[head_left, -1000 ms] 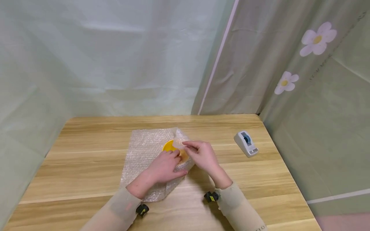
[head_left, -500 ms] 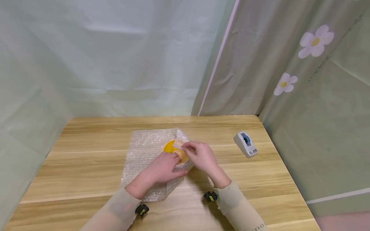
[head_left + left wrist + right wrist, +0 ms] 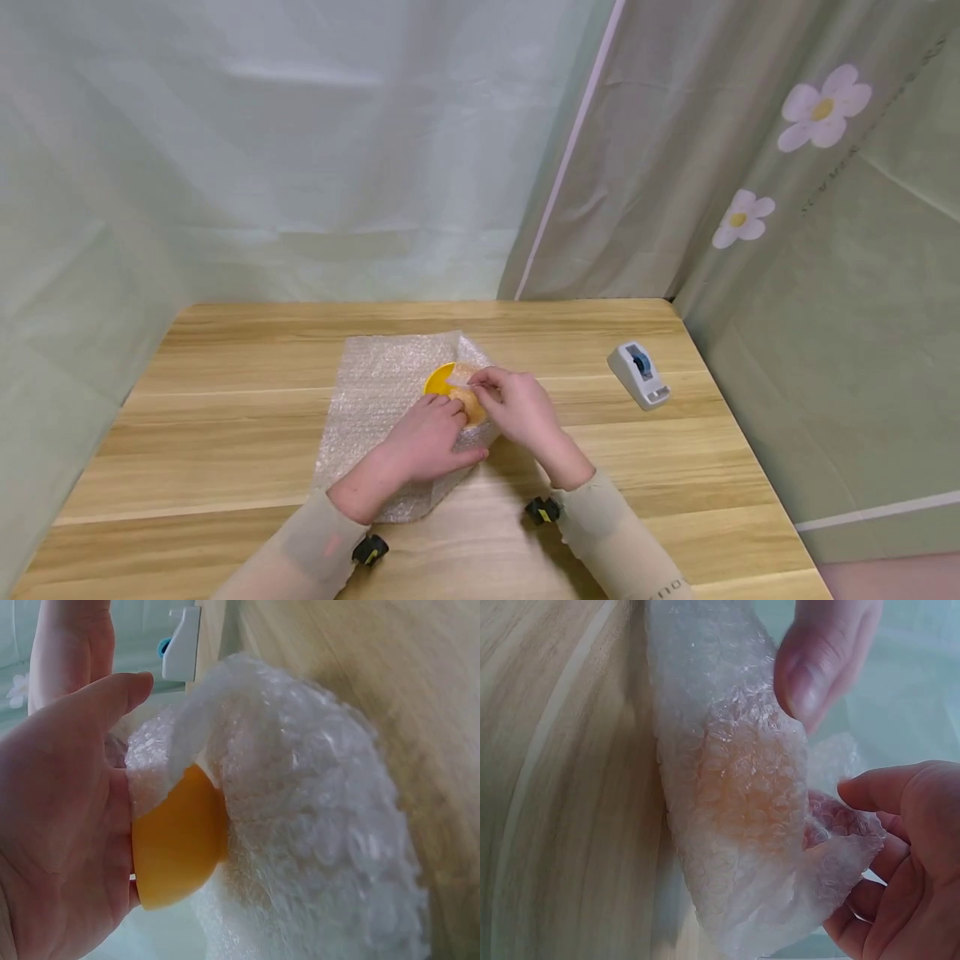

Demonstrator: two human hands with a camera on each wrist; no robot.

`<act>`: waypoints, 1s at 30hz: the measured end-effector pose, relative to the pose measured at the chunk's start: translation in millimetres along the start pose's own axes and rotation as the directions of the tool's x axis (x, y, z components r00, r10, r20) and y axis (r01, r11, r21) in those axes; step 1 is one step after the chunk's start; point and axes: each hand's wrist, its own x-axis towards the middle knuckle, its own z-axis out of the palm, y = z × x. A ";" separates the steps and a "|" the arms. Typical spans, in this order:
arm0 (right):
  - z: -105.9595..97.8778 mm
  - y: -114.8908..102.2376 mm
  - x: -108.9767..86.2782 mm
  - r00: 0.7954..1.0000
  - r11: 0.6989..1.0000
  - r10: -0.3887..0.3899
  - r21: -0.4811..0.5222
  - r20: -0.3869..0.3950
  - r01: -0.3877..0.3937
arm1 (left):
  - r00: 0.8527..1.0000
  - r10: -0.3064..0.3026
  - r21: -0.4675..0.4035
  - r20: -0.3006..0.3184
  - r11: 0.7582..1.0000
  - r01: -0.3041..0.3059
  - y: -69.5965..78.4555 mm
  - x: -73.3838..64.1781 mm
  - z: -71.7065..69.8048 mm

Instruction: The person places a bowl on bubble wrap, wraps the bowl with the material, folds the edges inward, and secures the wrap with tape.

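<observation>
A yellow bowl stands on a sheet of clear bubble wrap, whose right side is folded up around the bowl and over its rim. My left hand lies across the bowl's near rim, fingers over the edge, their tips hidden inside. Its thumb is stretched out, apart from the wrap in the left wrist view, where the bowl's side shows bare. My right hand pinches the folded edge of the wrap at the bowl's right; in the right wrist view its fingers lie behind the gathered wrap.
A grey tape dispenser with a blue roll stands on the wooden table to the right. Curtains hang behind the table and along its sides. Black wrist cameras sit at both sleeves.
My right hand has shifted slightly left and drawn the wrap flap down over the bowl's right side. The left hand has barely moved.
</observation>
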 end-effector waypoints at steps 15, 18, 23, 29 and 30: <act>12.0 -1.9 3.3 0.999 0.989 -0.008 -0.146 0.042 0.014 | 1.000 -0.020 -0.077 0.006 0.997 0.020 0.4 0.5 0.8; 13.6 -3.6 3.5 0.998 0.984 -0.010 -0.179 0.054 0.020 | 1.000 -0.015 -0.084 -0.001 0.996 0.015 -1.5 0.8 -0.5; 14.4 -6.7 4.3 0.998 0.976 -0.026 -0.213 0.059 0.038 | 1.000 0.011 -0.077 -0.015 0.997 -0.012 -4.0 0.2 -4.5; 18.3 -6.7 4.9 0.997 0.957 -0.054 -0.283 0.051 0.066 | 0.999 0.043 -0.086 -0.023 0.995 -0.044 -4.5 0.2 -5.6; 19.3 -6.6 5.1 0.997 0.952 -0.061 -0.296 0.052 0.074 | 0.999 0.041 -0.089 -0.020 0.995 -0.043 -4.4 0.1 -5.3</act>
